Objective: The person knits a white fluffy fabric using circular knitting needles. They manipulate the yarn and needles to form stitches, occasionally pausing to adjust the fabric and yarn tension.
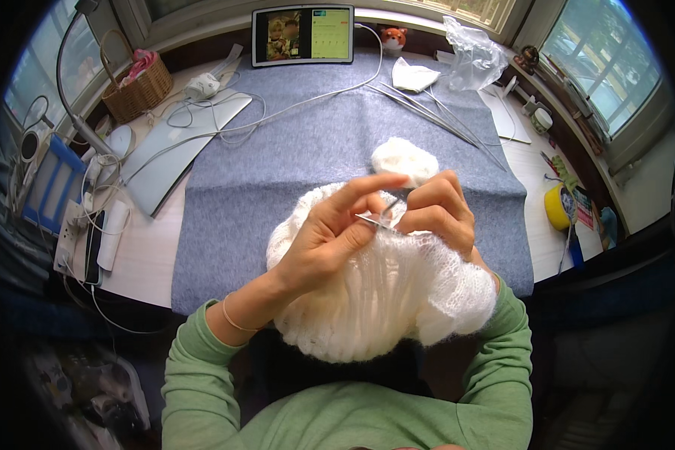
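Note:
White fuzzy knitting [371,292] hangs from both hands over the near edge of the table. My left hand [332,230] pinches a metal knitting needle [365,218] near its tip, its index finger stretched out to the right. My right hand [441,211] is closed around the knitting's upper edge and a needle, close beside the left. The needle tips meet between the hands; which stitches lie on which needle cannot be told. Just beyond the right hand lies a ball of white yarn [402,158] on the blue-grey felt cloth [230,225].
Spare metal needles [433,115] lie beyond the yarn, near a white folded item [415,75] and a clear plastic bag [472,53]. A tablet [302,35] stands at the back. Cables, a laptop [174,152] and a wicker basket [138,84] are left; yellow tape [557,207] is right.

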The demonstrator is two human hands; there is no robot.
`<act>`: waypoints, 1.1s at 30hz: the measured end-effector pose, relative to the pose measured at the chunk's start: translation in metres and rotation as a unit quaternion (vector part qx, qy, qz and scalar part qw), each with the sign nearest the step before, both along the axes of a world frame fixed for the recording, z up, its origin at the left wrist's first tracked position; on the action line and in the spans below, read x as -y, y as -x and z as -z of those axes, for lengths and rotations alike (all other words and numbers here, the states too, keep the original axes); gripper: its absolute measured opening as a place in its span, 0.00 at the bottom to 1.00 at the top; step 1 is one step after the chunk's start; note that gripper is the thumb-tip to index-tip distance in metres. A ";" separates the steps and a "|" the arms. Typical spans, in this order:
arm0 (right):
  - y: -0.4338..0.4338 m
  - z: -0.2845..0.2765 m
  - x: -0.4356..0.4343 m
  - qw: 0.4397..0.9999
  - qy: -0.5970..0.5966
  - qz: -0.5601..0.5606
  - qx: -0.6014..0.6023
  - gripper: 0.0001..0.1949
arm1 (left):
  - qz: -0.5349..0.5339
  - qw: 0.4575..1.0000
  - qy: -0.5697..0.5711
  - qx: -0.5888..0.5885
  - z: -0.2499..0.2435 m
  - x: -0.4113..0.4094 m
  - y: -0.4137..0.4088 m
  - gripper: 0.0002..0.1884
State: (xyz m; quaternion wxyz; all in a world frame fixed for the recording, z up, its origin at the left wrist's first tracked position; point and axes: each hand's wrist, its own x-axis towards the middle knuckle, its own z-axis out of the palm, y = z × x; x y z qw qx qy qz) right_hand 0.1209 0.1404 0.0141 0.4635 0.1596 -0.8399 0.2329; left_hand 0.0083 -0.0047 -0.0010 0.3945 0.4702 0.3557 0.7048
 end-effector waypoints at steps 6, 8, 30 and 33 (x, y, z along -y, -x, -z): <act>-0.002 0.002 0.004 1.000 0.009 0.018 -0.012 0.12 | 0.029 1.000 0.002 0.012 0.000 0.000 -0.001 0.15; -0.005 -0.002 0.003 0.999 0.015 0.032 -0.023 0.13 | 0.014 0.999 0.038 0.016 -0.005 0.002 -0.001 0.14; -0.011 0.003 -0.003 0.988 -0.046 0.142 -0.027 0.16 | -0.069 0.992 0.045 0.091 -0.004 0.001 0.005 0.07; -0.005 -0.001 -0.003 0.991 -0.042 0.128 -0.006 0.17 | -0.049 0.993 0.053 0.091 -0.002 -0.001 0.003 0.08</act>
